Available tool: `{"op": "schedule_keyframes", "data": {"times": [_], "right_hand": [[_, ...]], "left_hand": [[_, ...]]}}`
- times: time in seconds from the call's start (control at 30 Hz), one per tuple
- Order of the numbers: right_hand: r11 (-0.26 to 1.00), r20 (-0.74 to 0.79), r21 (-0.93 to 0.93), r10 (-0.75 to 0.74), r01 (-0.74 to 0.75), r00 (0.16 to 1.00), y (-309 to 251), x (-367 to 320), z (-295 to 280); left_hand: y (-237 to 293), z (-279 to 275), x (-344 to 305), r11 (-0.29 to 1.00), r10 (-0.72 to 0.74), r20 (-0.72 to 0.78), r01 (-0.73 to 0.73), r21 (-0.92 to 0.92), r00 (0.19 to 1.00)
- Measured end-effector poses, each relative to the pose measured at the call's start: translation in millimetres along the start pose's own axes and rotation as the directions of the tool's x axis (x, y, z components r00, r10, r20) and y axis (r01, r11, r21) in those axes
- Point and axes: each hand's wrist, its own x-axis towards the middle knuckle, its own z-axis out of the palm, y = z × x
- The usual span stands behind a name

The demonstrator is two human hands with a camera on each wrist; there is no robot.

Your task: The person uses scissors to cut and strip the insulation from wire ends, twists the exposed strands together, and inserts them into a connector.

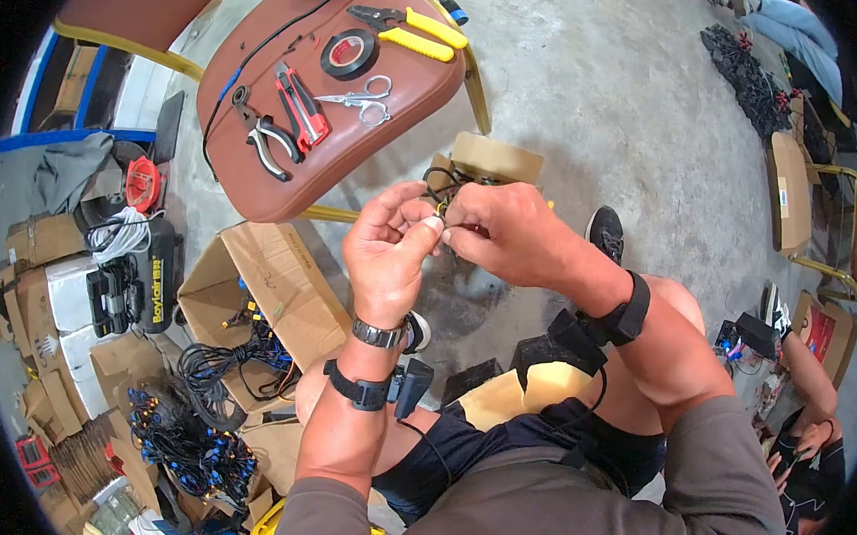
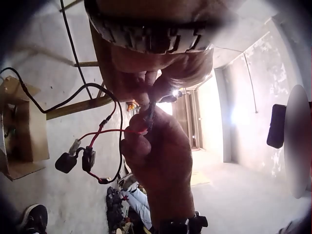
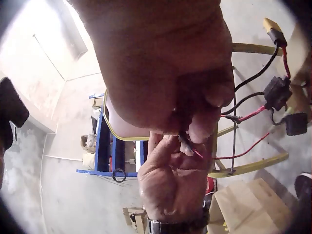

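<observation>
In the head view, my left hand [image 1: 387,250] and right hand [image 1: 509,231] meet fingertip to fingertip in front of the chair. Between them they pinch a wiring lead of red and black wires. From the fingers a thin red wire [image 3: 242,156] and several black lengths run out to the side in the right wrist view. A black fuse holder [image 3: 277,92], its black cap [image 3: 296,124] and a yellow connector [image 3: 272,26] dangle there. The same red wire [image 2: 114,130] loops below a black cable [image 2: 73,95] in the left wrist view. Fingers hide the pinched wire ends.
On the brown chair seat [image 1: 306,177] lie pliers [image 1: 265,138], a red utility knife [image 1: 301,108], scissors [image 1: 363,100], black tape [image 1: 349,54] and yellow-handled wire strippers [image 1: 413,31]. An open carton [image 1: 286,278] and bundled cables [image 1: 192,444] stand at left. Another person [image 1: 810,448] is at right.
</observation>
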Motion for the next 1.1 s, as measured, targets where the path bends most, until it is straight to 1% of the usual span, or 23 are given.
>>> {"op": "schedule_keyframes", "data": {"times": [0.03, 0.13, 0.23, 0.33, 0.43, 0.53, 0.63, 0.73, 0.83, 0.93, 1.03, 1.1], "right_hand": [[0.998, -0.038, -0.051, -0.049, 0.047, 0.998, 1.8, 0.0, 0.9], [0.989, 0.002, -0.086, -0.12, 0.12, 0.993, 6.5, 0.3, -1.7], [0.975, 0.055, -0.131, -0.174, 0.18, 0.983, 9.9, 1.8, -6.8], [0.958, 0.096, -0.185, -0.202, 0.217, 0.975, 11.2, 1.4, -5.7], [0.972, 0.091, -0.177, -0.141, 0.155, 0.986, 9.5, 1.2, -5.0], [0.992, 0.079, -0.086, -0.085, 0.092, 0.993, 9.0, -0.1, -5.9], [0.995, 0.14, 0.101, 0.008, -0.022, 0.99, 6.7, 1.1, -12.2], [0.99, 0.183, 0.132, 0.026, -0.05, 0.983, 5.2, 2.0, -15.3], [0.991, 0.153, 0.132, -0.024, 0.004, 0.988, 5.4, 1.6, -13.9], [0.996, 0.178, 0.078, 0.021, -0.035, 0.984, -0.3, 3.4, -16.5], [0.99, 0.168, 0.085, 0.095, -0.11, 0.981, 1.3, 2.9, -9.9], [0.991, 0.134, 0.088, 0.088, -0.1, 0.987, 1.3, 2.6, -6.1]], "left_hand": [[-0.1, 0.2, -0.3, 1.0, -0.011, 0.0, 0.011, 0.01, 1.0], [-1.0, -4.2, 2.0, 0.998, -0.068, 0.049, 0.068, 0.003, 0.996], [2.9, -2.5, 1.0, 0.994, -0.105, 0.054, 0.105, 0.006, 0.993], [0.4, -5.0, 0.3, 0.997, -0.073, 0.068, 0.071, 0.028, 0.995], [1.9, -6.9, 0.9, 0.993, -0.102, 0.098, 0.096, 0.066, 0.99], [3.4, -10.6, 4.4, 0.986, -0.166, 0.145, 0.159, 0.058, 0.975], [5.6, -11.6, 6.3, 0.988, -0.154, 0.205, 0.145, 0.056, 0.967], [2.0, -13.0, 7.1, 0.989, -0.149, 0.237, 0.14, 0.056, 0.96], [3.6, -10.4, 5.9, 0.986, -0.162, 0.212, 0.148, 0.081, 0.964], [-0.4, -3.7, 2.6, 0.988, -0.106, 0.146, 0.088, 0.123, 0.984], [-2.1, 1.3, -0.9, 0.994, -0.05, 0.112, 0.038, 0.106, 0.992], [-1.7, 4.4, -3.5, 0.994, -0.036, 0.081, 0.028, 0.106, 0.996]]}}
